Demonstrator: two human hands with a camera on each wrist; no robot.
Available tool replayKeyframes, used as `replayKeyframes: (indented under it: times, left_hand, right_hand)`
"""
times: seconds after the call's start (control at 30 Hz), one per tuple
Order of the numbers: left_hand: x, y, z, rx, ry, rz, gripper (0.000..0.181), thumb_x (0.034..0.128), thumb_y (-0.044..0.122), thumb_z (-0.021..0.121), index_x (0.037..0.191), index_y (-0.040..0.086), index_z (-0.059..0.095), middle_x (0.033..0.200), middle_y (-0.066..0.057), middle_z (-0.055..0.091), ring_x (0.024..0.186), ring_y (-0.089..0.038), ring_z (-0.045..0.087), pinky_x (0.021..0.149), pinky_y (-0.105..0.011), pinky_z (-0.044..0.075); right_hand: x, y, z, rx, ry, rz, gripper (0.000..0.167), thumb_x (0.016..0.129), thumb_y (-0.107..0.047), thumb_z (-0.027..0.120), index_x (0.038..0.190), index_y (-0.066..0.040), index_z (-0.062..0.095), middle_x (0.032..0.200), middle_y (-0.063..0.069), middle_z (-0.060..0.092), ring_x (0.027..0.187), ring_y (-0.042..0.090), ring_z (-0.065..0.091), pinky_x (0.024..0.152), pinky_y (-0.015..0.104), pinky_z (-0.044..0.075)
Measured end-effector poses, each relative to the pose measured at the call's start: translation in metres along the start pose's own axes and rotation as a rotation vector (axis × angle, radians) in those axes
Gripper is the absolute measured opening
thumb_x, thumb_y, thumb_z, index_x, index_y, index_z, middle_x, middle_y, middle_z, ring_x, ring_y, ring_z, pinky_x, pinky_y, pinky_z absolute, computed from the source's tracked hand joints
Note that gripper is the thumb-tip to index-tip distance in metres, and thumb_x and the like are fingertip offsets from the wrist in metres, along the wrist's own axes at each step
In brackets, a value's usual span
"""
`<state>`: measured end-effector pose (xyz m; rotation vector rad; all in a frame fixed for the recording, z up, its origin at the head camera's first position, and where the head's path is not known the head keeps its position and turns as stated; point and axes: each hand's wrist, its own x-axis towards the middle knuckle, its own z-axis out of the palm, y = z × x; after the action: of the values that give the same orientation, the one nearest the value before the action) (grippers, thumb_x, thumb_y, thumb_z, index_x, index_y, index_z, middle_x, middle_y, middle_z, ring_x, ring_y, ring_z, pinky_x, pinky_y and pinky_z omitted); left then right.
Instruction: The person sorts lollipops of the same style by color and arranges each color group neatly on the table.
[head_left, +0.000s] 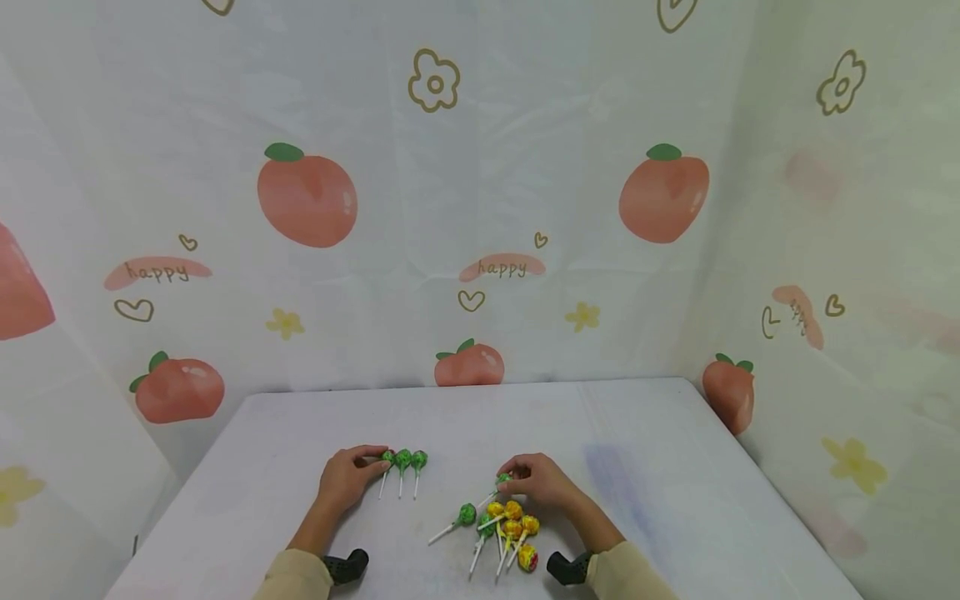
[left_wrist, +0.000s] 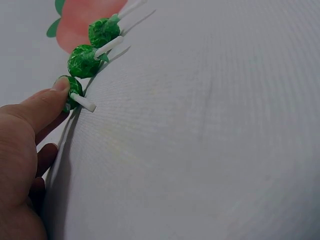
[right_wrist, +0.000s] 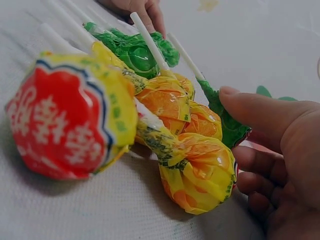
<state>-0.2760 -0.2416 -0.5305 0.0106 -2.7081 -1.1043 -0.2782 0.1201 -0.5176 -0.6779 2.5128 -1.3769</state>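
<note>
Three green lollipops stand side by side in a row, sticks toward the person, the middle one (head_left: 402,459) among them. My left hand (head_left: 347,479) pinches the head of the leftmost green lollipop (left_wrist: 73,92) between thumb and fingers. At the right, my right hand (head_left: 542,482) pinches another green lollipop (right_wrist: 227,117) by its head, just behind a pile of yellow lollipops (head_left: 512,529). Two more green lollipops lie by the pile, one (head_left: 467,514) at its left and one (head_left: 486,524) against it. A yellow lollipop with a red label (right_wrist: 60,120) lies nearest the right wrist camera.
The white table (head_left: 300,425) has its back edge against a patterned curtain (head_left: 480,167) printed with fruit and flowers. Black wrist devices (head_left: 347,567) are on both forearms, over beige sleeves (head_left: 630,573).
</note>
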Motion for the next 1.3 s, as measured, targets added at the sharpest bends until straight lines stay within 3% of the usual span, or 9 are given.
replayKeyframes:
  times: [0.23, 0.57, 0.97, 1.3]
  left_hand:
    - [-0.001, 0.000, 0.000, 0.016, 0.000, -0.007, 0.028, 0.0818, 0.022, 0.078, 0.108, 0.014, 0.076, 0.089, 0.000, 0.067, 0.078, -0.016, 0.055, 0.071, -0.037, 0.043]
    - [-0.001, -0.002, 0.001, 0.011, -0.002, -0.003, 0.029, 0.0814, 0.021, 0.079, 0.109, 0.014, 0.075, 0.093, 0.001, 0.068, 0.080, -0.016, 0.056, 0.073, -0.037, 0.043]
    - [0.000, 0.001, -0.001, 0.006, 0.006, -0.008, 0.027, 0.0815, 0.022, 0.079, 0.107, 0.013, 0.076, 0.090, 0.000, 0.067, 0.078, -0.016, 0.055, 0.071, -0.036, 0.043]
    - [0.001, -0.001, 0.000, 0.004, 0.002, -0.007, 0.027, 0.0819, 0.023, 0.079, 0.107, 0.013, 0.076, 0.086, 0.001, 0.065, 0.077, -0.016, 0.054, 0.071, -0.036, 0.042]
  right_hand:
    - [-0.002, -0.001, 0.000, 0.021, -0.011, -0.015, 0.014, 0.087, -0.021, 0.074, 0.095, -0.009, 0.072, 0.075, -0.004, 0.055, 0.068, 0.012, 0.048, 0.061, 0.026, 0.038]
    - [-0.002, 0.004, 0.000, 0.080, -0.013, 0.044, 0.015, 0.088, -0.025, 0.074, 0.094, -0.011, 0.073, 0.075, -0.003, 0.058, 0.070, 0.014, 0.050, 0.062, 0.028, 0.041]
    - [-0.003, 0.000, -0.008, 0.113, -0.042, -0.007, 0.017, 0.092, -0.023, 0.069, 0.094, -0.007, 0.072, 0.084, -0.002, 0.063, 0.075, 0.014, 0.053, 0.067, 0.029, 0.043]
    - [0.002, -0.008, -0.019, 0.152, -0.062, 0.067, 0.014, 0.090, -0.024, 0.071, 0.095, -0.011, 0.071, 0.091, 0.001, 0.065, 0.080, 0.019, 0.054, 0.067, 0.032, 0.044]
